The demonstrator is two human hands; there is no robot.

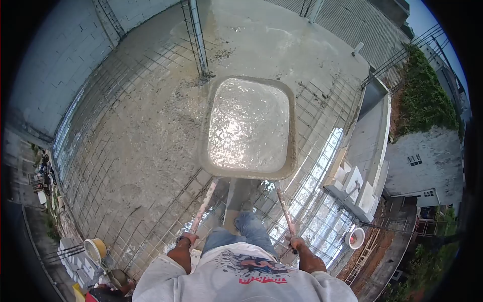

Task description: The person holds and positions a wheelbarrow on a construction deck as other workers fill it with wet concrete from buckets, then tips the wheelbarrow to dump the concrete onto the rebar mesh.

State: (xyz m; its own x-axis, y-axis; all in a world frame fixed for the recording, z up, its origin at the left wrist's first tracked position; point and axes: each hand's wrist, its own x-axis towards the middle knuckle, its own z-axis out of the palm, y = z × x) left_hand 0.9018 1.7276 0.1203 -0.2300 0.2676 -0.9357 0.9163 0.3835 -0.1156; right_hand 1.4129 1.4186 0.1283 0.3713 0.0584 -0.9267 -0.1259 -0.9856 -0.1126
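A wheelbarrow [291, 166] stands in front of me, its tray filled nearly to the rim with wet, shiny concrete [249, 126]. Two handles reach back from it toward my body. My left hand [188, 238] is wrapped round the end of the left handle [205, 204]. Round the right handle [285, 209] my right hand [296, 242] is closed in the same way. The wheel and the underside are hidden beneath the tray. Below it, my legs in jeans [246, 226] show between the handles.
Rebar mesh [166, 201] covers the floor, with poured concrete [136, 146] over much of it. A rebar column [197, 40] rises just beyond the wheelbarrow. A block wall [55, 75] bounds the left. Buckets [94, 249] stand at both edges. Another person [108, 293] is at lower left.
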